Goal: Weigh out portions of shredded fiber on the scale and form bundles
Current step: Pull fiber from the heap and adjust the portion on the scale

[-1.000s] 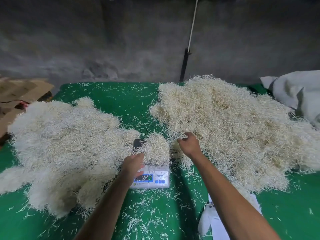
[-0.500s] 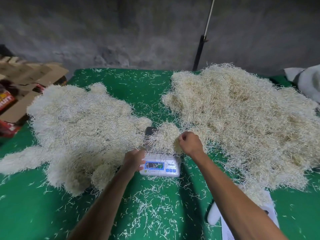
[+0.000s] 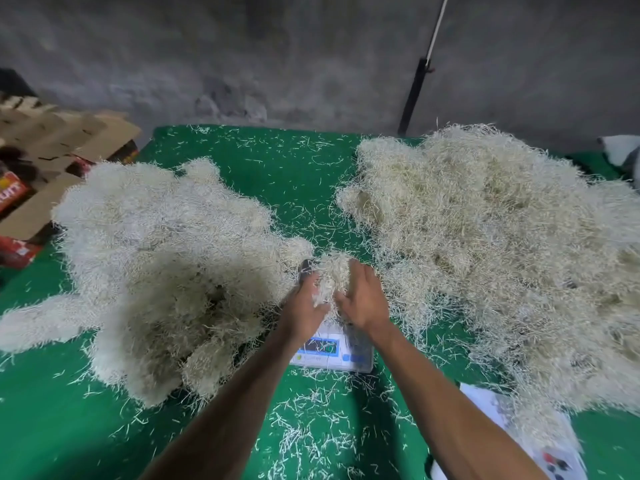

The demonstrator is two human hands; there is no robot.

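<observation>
Green surface (image 3: 104, 427), littered with loose strands; grey wall (image 3: 277, 46) behind. Fibre heap left (image 3: 156, 271), fibre heap right (image 3: 485, 254). Scale (image 3: 332, 351) between them, carrying a portion (image 3: 334, 278). My left hand (image 3: 303, 308) and right hand (image 3: 363, 299) cup that portion, fingers loosely curved. Cardboard boxes (image 3: 52, 140) far left.

— Any writing you can read?
— Hardly. The red cardboard box (image 3: 12, 194) at the far left shows white letters, cut off. The small white digital scale (image 3: 332, 355) has a blurred display, digits illegible.
</observation>
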